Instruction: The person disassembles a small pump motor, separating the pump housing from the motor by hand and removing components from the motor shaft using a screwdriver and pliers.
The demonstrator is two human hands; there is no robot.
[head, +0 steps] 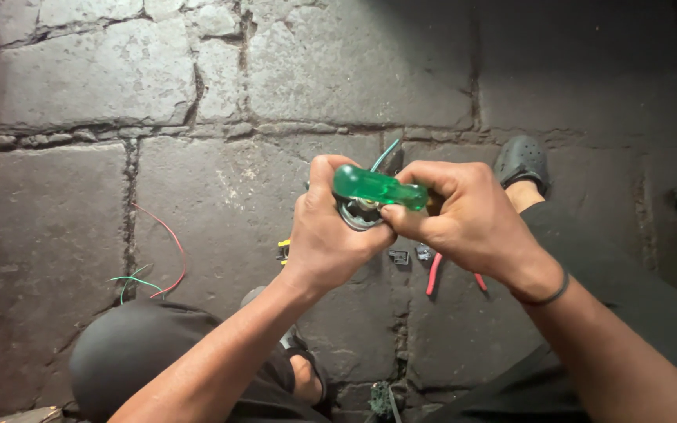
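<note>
1. Left hand (329,235) clamps a round part (358,213) at lap height, above the stone floor (80,204).
2. Right hand (457,215) fists the green screwdriver (378,188), tip hidden at the part.
3. Looks like mid-screw work; next needs a steady tip and a firm hold.
</note>
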